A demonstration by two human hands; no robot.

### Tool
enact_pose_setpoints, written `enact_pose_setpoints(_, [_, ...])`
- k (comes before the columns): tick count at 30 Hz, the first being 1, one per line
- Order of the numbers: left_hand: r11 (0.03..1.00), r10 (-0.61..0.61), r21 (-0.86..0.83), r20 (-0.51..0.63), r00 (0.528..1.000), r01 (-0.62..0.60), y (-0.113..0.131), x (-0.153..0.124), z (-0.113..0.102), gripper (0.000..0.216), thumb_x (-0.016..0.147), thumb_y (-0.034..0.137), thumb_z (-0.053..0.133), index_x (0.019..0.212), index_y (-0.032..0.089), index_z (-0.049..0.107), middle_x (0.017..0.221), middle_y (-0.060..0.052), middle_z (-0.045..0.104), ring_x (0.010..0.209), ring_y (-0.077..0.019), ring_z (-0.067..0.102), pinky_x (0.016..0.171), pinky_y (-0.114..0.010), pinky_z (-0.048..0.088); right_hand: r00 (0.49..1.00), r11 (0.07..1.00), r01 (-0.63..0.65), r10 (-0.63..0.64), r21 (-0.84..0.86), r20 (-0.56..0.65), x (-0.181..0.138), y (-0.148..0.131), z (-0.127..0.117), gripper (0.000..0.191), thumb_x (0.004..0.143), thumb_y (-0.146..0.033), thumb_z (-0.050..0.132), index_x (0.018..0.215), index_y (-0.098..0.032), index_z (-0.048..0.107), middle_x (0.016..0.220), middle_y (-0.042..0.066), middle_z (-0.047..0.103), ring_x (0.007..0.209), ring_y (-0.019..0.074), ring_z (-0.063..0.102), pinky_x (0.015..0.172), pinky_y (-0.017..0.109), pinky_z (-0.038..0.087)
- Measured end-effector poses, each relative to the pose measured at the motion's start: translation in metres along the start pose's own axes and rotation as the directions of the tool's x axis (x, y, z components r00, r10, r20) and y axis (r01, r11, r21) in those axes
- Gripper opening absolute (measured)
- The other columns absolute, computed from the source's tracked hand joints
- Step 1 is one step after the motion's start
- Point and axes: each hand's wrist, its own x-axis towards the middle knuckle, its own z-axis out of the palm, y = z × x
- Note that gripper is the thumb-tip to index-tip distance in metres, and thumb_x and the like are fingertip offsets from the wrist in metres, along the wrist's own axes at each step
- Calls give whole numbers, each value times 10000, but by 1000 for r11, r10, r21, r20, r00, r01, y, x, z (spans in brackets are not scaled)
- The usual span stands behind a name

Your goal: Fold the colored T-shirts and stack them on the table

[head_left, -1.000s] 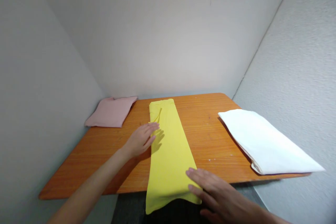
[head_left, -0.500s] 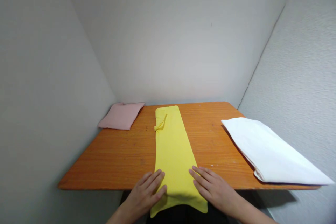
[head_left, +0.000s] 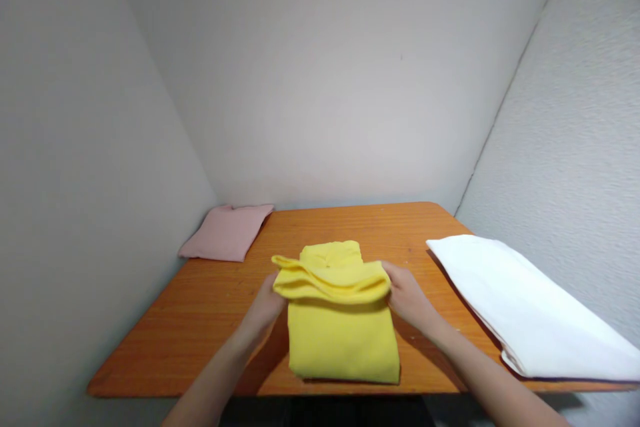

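Note:
A yellow garment (head_left: 343, 340) lies folded on the middle of the table, its near end lifted and turned back over the rest. My left hand (head_left: 271, 293) grips the left side of the raised layers, with its fingertips hidden behind the cloth. At the right side, my right hand (head_left: 403, 287) is closed on the same raised part, its fingers partly covered. The lifted layers sag a little between both hands, above the lower fold. Part of the garment's far end shows behind them.
The wooden table (head_left: 200, 327) stands against pale walls. A folded pink cloth (head_left: 225, 233) lies at the back left corner. Along the right side rests a folded white cloth (head_left: 530, 310), reaching the near edge.
Both hands have gone from lying flat on the garment's near end to gripping it. That end, which hung over the table edge, is now lifted and folded away from me.

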Motion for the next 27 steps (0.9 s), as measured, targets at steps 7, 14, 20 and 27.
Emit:
enact_pose_setpoints(7, [959,-126,247,-56,990,136,-25,60,3,498,621,653,685,637,158,623,617,-131,657,669,-329,645,650,-396,482,981,950,-189,193,-247,-9,6,0,42,427,903,-492,604,914,-75,693,925,190,655,938,330,614,864,487,481])
enact_pose_setpoints(14, [992,-77,108,64,995,69,-29,56,-14,554,640,636,679,910,153,656,928,-145,720,873,-330,670,686,-373,527,985,977,-166,170,-134,17,-18,-43,93,262,927,-262,517,1095,-89,618,1061,175,656,1028,309,611,892,391,467])
enact_pose_setpoints(20, [973,111,-216,131,985,-81,51,63,-3,649,699,635,670,1109,147,549,980,-89,660,762,-208,629,535,-249,488,936,968,-131,192,216,-295,-24,-41,-1,168,924,-381,498,949,-215,506,899,52,662,846,227,642,735,320,489])
enact_pose_setpoints(27, [863,312,-490,320,895,-126,148,77,118,534,849,494,603,1254,190,433,1093,-105,633,760,-160,631,586,-234,519,806,796,-264,492,544,-328,-67,44,-128,435,763,-572,655,946,-225,466,813,50,684,612,219,652,481,284,474])
